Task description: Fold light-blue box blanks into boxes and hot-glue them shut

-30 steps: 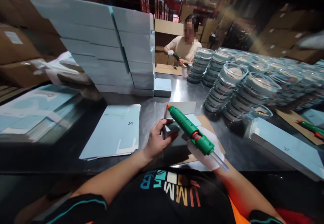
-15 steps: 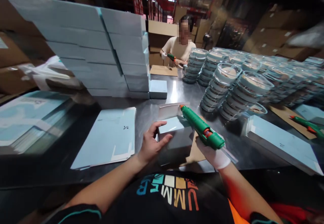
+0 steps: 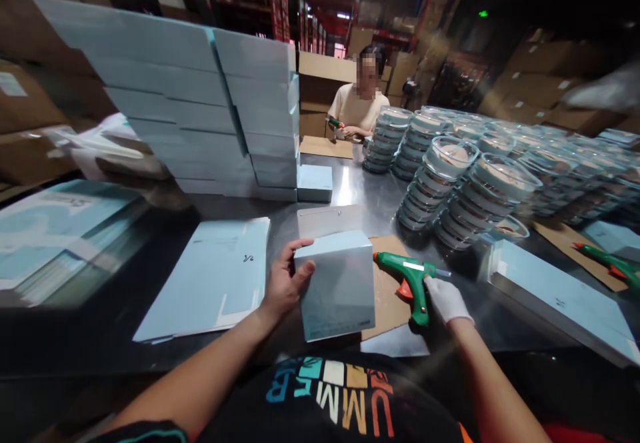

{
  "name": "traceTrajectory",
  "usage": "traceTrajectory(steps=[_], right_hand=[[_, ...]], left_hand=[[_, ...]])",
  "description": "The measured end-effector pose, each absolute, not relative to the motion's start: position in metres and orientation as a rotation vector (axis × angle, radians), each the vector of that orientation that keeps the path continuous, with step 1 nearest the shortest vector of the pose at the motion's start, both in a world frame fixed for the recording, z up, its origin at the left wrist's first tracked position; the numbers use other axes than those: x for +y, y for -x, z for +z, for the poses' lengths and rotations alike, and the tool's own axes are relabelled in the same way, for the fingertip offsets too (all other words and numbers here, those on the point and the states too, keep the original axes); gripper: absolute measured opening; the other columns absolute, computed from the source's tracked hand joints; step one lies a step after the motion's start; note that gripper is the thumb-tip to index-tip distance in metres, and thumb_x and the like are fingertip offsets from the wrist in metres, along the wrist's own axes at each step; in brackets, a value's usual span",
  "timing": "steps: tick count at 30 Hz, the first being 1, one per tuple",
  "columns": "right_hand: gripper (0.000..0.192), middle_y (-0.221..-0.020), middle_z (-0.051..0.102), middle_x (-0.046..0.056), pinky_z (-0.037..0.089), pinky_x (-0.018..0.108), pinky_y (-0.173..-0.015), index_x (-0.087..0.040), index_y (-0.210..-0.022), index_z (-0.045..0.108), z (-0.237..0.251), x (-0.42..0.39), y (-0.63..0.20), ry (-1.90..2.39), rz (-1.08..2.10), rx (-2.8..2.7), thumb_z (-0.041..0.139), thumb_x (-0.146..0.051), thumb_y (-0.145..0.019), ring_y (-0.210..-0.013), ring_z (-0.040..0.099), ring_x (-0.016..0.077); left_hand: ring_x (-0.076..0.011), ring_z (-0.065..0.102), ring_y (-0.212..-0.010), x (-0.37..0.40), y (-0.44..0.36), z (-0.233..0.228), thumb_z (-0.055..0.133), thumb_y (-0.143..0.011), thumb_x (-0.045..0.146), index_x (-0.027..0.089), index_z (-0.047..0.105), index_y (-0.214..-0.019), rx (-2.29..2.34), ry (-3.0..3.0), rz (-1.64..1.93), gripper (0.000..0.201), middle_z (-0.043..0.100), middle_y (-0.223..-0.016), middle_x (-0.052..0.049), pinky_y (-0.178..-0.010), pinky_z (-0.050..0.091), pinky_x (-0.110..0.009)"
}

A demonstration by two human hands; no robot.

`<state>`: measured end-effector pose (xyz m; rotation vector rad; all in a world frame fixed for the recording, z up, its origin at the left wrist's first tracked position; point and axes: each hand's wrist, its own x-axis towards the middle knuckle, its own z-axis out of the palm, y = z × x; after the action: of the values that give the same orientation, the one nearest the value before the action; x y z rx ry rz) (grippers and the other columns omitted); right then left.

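A pale blue carton (image 3: 337, 289) stands tilted in front of me, its flap (image 3: 327, 221) raised at the far side with a small glossy spot on it. My left hand (image 3: 287, 283) grips the carton's left edge, thumb on the near face and fingers over the top. To the right, a green hot glue gun (image 3: 407, 273) with an orange nozzle and trigger lies on its side over a cardboard sheet (image 3: 385, 323). My right hand (image 3: 447, 299), in a white glove, is at the rear of the gun, fingers stretched out and not wrapped round its handle.
Flat pale blue sheets (image 3: 210, 276) lie to the left, with a tall wall of cartons (image 3: 165, 109) behind. Stacked clear round containers (image 3: 435, 183) fill the right back. Another glue gun (image 3: 600, 256) and flattened cartons (image 3: 565, 296) are at right. A co-worker (image 3: 357, 109) is across the table.
The glue gun has gone from above the carton's flap down onto the cardboard at right, and my right hand has drawn back from its handle. The carton has turned upward in my left hand.
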<state>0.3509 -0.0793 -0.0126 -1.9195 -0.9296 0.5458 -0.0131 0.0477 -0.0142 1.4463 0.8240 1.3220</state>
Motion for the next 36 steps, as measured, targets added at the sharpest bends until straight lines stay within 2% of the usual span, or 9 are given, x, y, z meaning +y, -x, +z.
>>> traceTrajectory(steps=[3, 6, 9, 13, 16, 19, 23, 28, 36], right_hand=[[0.045, -0.054, 0.059, 0.002, 0.044, 0.028, -0.053, -0.024, -0.061, 0.064, -0.01, -0.078, -0.346, 1.923, 0.346, -0.98, 0.078, -0.06, -0.084, -0.052, 0.056, 0.0182], [0.05, -0.097, 0.082, 0.01, 0.061, 0.035, -0.073, -0.021, -0.109, 0.077, 0.002, -0.061, -0.306, 1.681, 0.427, -1.125, 0.069, -0.067, -0.09, -0.088, 0.076, 0.0271], [0.059, -0.126, 0.08, 0.014, 0.065, 0.041, -0.091, -0.02, -0.137, 0.066, 0.017, -0.04, -0.258, 1.398, 0.63, -1.307, 0.065, -0.059, -0.093, -0.115, 0.077, 0.0308], [0.035, -0.11, 0.08, 0.009, 0.065, 0.043, -0.096, -0.02, -0.122, 0.068, 0.026, -0.031, -0.234, 1.371, 0.707, -1.411, 0.065, -0.043, -0.096, -0.109, 0.077, 0.0294], [0.061, -0.129, 0.077, 0.015, 0.064, 0.046, -0.102, -0.02, -0.132, 0.066, 0.016, -0.037, -0.246, 1.253, 0.707, -1.533, 0.086, -0.053, -0.084, -0.119, 0.076, 0.0329], [0.076, -0.159, 0.063, 0.021, 0.059, 0.051, -0.114, -0.024, -0.138, 0.068, 0.002, -0.045, -0.26, 1.155, 0.555, -1.668, 0.099, -0.053, -0.075, -0.142, 0.068, 0.0395], [0.046, -0.17, 0.055, 0.017, 0.054, 0.057, -0.122, -0.031, -0.139, 0.071, -0.006, -0.054, -0.263, 1.067, 0.418, -1.809, 0.086, -0.039, -0.095, -0.149, 0.064, 0.0351], [0.049, -0.178, 0.046, 0.013, 0.047, 0.059, -0.129, -0.035, -0.15, 0.069, 0.001, -0.059, -0.254, 1.022, 0.418, -2.009, 0.077, -0.034, -0.102, -0.162, 0.05, 0.0329], [0.038, -0.161, 0.065, 0.013, 0.054, 0.054, -0.124, -0.034, -0.142, 0.077, 0.016, -0.054, -0.246, 1.025, 0.457, -1.981, 0.073, -0.028, -0.104, -0.149, 0.064, 0.0287]], left_hand=[[-0.023, 0.071, -0.087, 0.047, 0.011, -0.017, 0.079, -0.081, 0.084, 0.02, 0.074, -0.121, 0.799, -1.483, 1.307, 0.076, 0.078, -0.103, -0.008, -0.079, 0.059, -0.033], [-0.026, 0.073, -0.091, 0.045, 0.004, -0.018, 0.079, -0.08, 0.087, 0.022, 0.076, -0.118, 0.726, -1.542, 1.279, 0.076, 0.079, -0.104, -0.008, -0.081, 0.06, -0.035], [-0.0287, 0.074, -0.098, 0.043, 0.0, -0.021, 0.08, -0.079, 0.086, 0.023, 0.079, -0.116, 0.616, -1.625, 1.245, 0.073, 0.079, -0.11, -0.011, -0.085, 0.061, -0.037], [-0.0308, 0.075, -0.105, 0.047, 0.006, -0.031, 0.081, -0.083, 0.08, 0.022, 0.08, -0.115, 0.557, -1.714, 1.211, 0.067, 0.078, -0.115, -0.014, -0.09, 0.062, -0.04], [-0.0358, 0.072, -0.127, 0.049, 0.008, -0.04, 0.086, -0.083, 0.073, 0.02, 0.079, -0.11, 0.52, -1.738, 1.307, 0.06, 0.074, -0.136, -0.019, -0.108, 0.06, -0.048], [-0.0321, 0.075, -0.128, 0.05, 0.006, -0.042, 0.094, -0.085, 0.054, 0.024, 0.071, -0.119, 0.369, -1.62, 1.47, 0.05, 0.077, -0.131, -0.016, -0.111, 0.06, -0.048], [-0.0312, 0.077, -0.124, 0.059, 0.011, -0.029, 0.094, -0.087, 0.045, 0.026, 0.076, -0.121, 0.227, -1.762, 1.435, 0.042, 0.08, -0.114, -0.011, -0.108, 0.064, -0.049], [-0.0375, 0.067, -0.144, 0.074, 0.025, 0.001, 0.083, -0.096, 0.042, 0.033, 0.086, -0.125, 0.032, -2.164, 1.078, 0.03, 0.082, -0.133, -0.014, -0.125, 0.053, -0.062], [-0.036, 0.072, -0.14, 0.075, 0.027, 0.013, 0.086, -0.094, 0.046, 0.032, 0.085, -0.13, 0.125, -2.065, 0.926, 0.038, 0.082, -0.137, -0.014, -0.121, 0.059, -0.059]])
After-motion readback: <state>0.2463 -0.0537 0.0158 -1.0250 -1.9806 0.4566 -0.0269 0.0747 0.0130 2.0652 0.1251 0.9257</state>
